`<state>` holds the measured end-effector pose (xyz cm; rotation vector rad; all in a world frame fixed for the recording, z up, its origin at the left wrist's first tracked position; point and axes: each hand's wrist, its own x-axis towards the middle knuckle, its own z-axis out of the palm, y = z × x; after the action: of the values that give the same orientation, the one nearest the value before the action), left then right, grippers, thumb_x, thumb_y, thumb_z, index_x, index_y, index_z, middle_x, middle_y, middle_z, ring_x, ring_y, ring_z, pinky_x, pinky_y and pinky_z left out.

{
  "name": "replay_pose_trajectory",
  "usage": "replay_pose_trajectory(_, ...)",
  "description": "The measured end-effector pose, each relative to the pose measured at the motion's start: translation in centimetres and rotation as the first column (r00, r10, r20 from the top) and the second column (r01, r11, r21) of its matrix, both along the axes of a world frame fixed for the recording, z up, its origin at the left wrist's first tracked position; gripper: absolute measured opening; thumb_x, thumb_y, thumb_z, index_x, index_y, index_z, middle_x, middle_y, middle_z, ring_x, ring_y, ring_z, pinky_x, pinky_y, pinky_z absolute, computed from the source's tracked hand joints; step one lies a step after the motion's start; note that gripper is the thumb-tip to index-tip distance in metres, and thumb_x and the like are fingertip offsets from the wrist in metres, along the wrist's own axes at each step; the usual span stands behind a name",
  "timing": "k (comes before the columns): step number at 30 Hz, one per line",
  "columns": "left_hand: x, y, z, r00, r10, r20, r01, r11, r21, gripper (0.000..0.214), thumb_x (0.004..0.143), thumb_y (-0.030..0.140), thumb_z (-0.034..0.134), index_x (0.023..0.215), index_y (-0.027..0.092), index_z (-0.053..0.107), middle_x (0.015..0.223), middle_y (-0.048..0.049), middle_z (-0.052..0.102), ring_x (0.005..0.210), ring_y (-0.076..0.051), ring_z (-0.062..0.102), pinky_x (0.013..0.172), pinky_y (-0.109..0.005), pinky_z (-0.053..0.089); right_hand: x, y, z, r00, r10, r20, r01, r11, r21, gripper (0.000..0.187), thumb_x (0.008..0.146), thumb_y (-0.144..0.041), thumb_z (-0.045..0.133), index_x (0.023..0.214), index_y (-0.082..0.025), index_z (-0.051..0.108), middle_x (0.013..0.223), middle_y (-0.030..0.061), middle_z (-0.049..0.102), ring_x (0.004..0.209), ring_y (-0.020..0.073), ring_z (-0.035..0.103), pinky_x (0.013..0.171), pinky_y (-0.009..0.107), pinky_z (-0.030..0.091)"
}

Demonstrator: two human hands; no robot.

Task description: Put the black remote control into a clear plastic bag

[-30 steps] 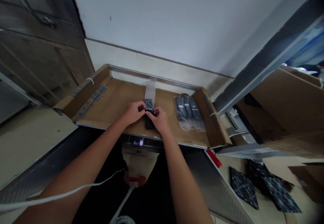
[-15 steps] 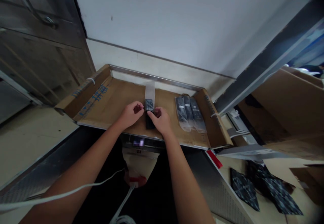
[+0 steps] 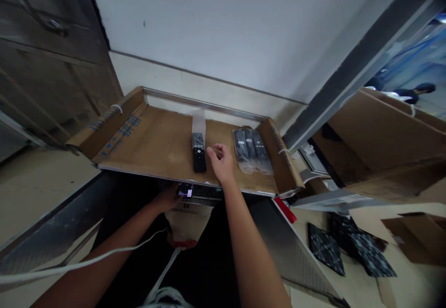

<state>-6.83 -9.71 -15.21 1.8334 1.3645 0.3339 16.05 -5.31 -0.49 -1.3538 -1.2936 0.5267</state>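
Remote control [image 3: 199, 160], black, lying face up near the front edge of a cardboard tray [image 3: 160, 143], far end inside a translucent plastic sleeve [image 3: 199, 124], near end uncovered. Stretched flat beyond it towards the tray's back, in line with the remote, perhaps to keep from creasing. Resting flat, so probably steady without any grip.

Right hand [image 3: 222, 161] just to the right of it, open, with thumb and fingers apart and nothing visible between; presumably placed there to stay close to the remote without covering the buttons. Left hand [image 3: 169, 197] below the tray's front edge, in shadow, beside a device with a lit screen [image 3: 185, 190]; cannot tell whether gripping it or merely near.

Further right, 3 sleeved remotes [image 3: 251, 152] side by side, perhaps grouped there to leave room around the middle. Near the right hand, so a possible obstacle to a wide sweep that way. Raised at the tray's 2 ends, cardboard flaps [image 3: 279, 158] with white ties, likely as stops against sliding off. White cable [image 3: 83, 259] passing in front of the left forearm, possibly a drag on it. Beyond the tray on the right, a large cardboard box [image 3: 379, 154] and dark patterned bags [image 3: 325, 248] on the floor.
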Motion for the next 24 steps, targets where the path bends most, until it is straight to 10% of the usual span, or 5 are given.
replay_pose_trajectory(11, 1.7, 0.7, -3.7, 0.991, -0.071, -0.114, 0.069, 0.997, -0.024, 0.071, 0.087, 0.034, 0.055, 0.151, 0.011, 0.033, 0.147, -0.0172, 0.05, 0.134, -0.029, 0.051, 0.112, -0.038, 0.039, -0.6, -0.5, 0.7, 0.997, 0.019, 0.072, -0.015, 0.998, -0.064, 0.042, 0.079, -0.055, 0.066, 0.101, -0.019, 0.062, 0.11, 0.0092, 0.065, 0.097, 0.021, 0.063, 0.09, 0.036, 0.051)
replay_pose_trajectory(24, 3.1, 2.0, -2.7, 0.985, 0.017, -0.173, 0.014, 0.984, 0.178, 0.051, 0.086, 0.028, 0.058, 0.135, 0.014, 0.053, 0.143, -0.0147, 0.054, 0.135, -0.03, 0.046, 0.116, -0.043, 0.032, -0.8, -0.8, 0.8, 0.993, 0.02, 0.118, -0.009, 0.995, -0.096, 0.041, 0.08, -0.055, 0.066, 0.101, -0.02, 0.061, 0.106, 0.0079, 0.067, 0.097, 0.02, 0.062, 0.089, 0.033, 0.049)
